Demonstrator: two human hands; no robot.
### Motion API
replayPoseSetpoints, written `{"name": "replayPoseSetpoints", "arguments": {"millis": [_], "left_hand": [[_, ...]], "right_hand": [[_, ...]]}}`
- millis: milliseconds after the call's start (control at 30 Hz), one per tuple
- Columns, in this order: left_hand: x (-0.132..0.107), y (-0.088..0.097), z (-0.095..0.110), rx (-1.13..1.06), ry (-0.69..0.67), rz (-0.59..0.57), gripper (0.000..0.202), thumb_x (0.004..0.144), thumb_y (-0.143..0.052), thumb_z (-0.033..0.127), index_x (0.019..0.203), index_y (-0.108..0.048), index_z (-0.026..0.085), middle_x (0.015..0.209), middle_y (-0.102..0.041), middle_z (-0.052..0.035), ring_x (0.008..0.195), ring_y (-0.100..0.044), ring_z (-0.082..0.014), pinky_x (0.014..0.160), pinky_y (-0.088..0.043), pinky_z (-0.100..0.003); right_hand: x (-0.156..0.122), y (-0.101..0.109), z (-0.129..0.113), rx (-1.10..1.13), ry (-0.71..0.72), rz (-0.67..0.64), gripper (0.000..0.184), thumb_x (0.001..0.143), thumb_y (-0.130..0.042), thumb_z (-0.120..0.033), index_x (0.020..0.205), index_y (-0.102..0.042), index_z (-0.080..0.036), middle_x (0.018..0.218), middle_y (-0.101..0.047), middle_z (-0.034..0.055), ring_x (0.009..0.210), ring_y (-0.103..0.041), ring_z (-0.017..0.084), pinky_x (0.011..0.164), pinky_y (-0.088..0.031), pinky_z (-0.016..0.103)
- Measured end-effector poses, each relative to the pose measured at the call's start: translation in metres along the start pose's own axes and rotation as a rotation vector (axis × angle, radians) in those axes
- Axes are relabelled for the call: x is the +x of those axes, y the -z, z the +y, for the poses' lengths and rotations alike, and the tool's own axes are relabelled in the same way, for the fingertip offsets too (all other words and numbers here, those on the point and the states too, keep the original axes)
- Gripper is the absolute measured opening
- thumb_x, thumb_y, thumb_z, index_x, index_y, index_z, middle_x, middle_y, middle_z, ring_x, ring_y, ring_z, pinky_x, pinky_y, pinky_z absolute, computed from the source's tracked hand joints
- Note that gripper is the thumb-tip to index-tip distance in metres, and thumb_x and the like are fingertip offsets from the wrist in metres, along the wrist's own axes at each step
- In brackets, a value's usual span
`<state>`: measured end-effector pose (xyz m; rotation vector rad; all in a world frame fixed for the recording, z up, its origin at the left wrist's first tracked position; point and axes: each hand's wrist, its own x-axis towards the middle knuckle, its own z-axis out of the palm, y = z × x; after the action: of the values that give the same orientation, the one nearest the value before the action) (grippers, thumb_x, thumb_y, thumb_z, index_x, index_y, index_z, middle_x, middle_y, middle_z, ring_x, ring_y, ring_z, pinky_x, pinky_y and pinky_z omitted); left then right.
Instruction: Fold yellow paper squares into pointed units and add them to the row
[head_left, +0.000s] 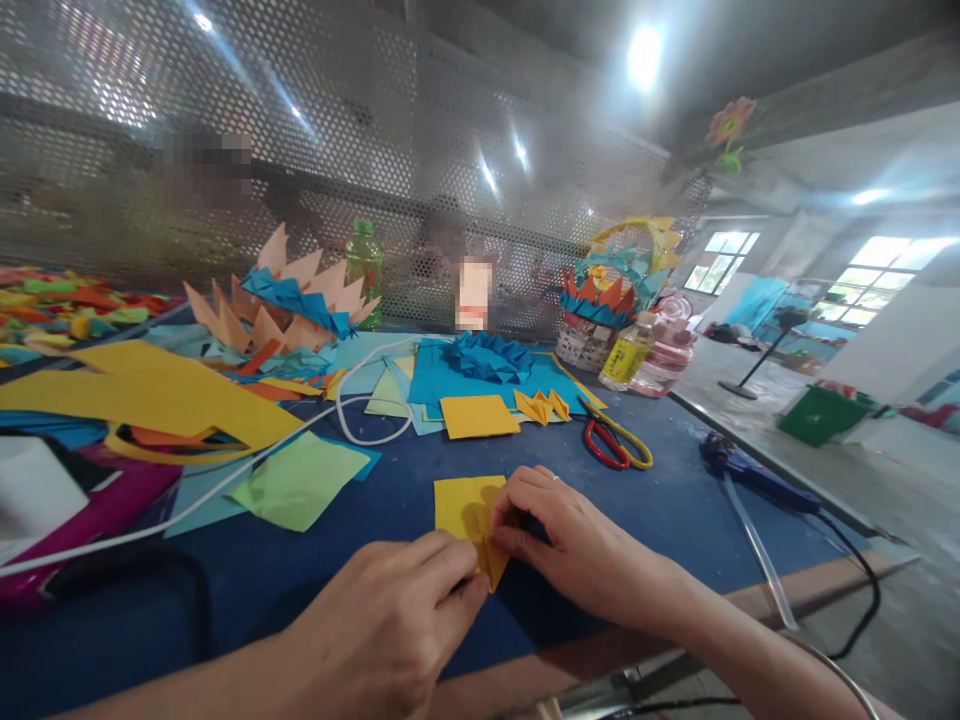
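A yellow paper square [456, 500] lies on the dark blue tabletop, its near right part folded in. My left hand [409, 600] is closed with its fingertips pinching the paper's near edge. From the right, my right hand [551, 535] pinches the folded right side, thumb and fingers together. Just beyond it rests a stack of yellow squares [478, 417]. Beside that stack are folded yellow points [541, 406]. Scissors [616, 442] with red and yellow handles lie farther right. Behind, a folded blue paper ring [491, 358] sits on blue sheets [427, 372].
A white cable [270, 450] runs across the left side, past green paper [304, 480] and yellow sheets [172, 390]. Bottles [626, 355] and a basket [589, 340] stand at the back right. A glue gun [757, 475] with a glue stick lies near the right edge.
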<state>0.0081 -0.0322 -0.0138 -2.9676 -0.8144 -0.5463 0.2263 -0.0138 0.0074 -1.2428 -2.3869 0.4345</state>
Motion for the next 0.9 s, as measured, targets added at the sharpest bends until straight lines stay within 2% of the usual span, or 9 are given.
{"name": "replayPoseSetpoints", "arguments": {"millis": [100,267,500,900], "left_hand": [[0.000,0.001,-0.001,-0.031,-0.032,0.000,0.034,0.068,-0.058,0.004,0.098,-0.059,0.020,0.094,-0.066,-0.0009,0.082,-0.061,-0.0200,0.062,-0.045,-0.029],[-0.004,0.006,0.000,-0.079,-0.005,-0.005,0.035,0.078,-0.051,0.002,0.108,-0.058,0.021,0.099,-0.067,0.0003,0.088,-0.062,-0.0181,0.073,-0.048,-0.026],[-0.004,0.003,-0.003,-0.092,-0.055,-0.015,0.023,0.089,-0.050,0.011,0.108,-0.060,0.020,0.098,-0.066,-0.0023,0.088,-0.062,-0.0182,0.076,-0.050,-0.024],[-0.003,0.002,-0.003,-0.128,-0.036,0.034,0.018,0.092,-0.052,0.016,0.106,-0.063,0.019,0.096,-0.068,-0.0023,0.087,-0.062,-0.0191,0.073,-0.050,-0.027]], "right_hand": [[0.002,-0.004,0.001,-0.001,-0.011,0.010,0.013,0.091,-0.066,-0.008,0.085,-0.061,-0.019,0.089,-0.063,-0.0010,0.085,-0.057,0.015,0.081,-0.044,0.029],[0.000,-0.009,0.001,-0.011,-0.032,0.019,0.012,0.092,-0.065,-0.010,0.087,-0.058,-0.019,0.092,-0.062,0.0002,0.088,-0.055,0.017,0.082,-0.041,0.032],[-0.004,-0.012,-0.005,-0.075,-0.047,0.010,0.011,0.095,-0.061,-0.011,0.088,-0.056,-0.019,0.096,-0.060,0.0036,0.090,-0.052,0.020,0.080,-0.042,0.034],[-0.003,-0.012,-0.002,-0.063,-0.052,0.017,0.010,0.096,-0.061,-0.015,0.088,-0.056,-0.020,0.096,-0.060,0.0027,0.089,-0.051,0.020,0.079,-0.041,0.034]]}}
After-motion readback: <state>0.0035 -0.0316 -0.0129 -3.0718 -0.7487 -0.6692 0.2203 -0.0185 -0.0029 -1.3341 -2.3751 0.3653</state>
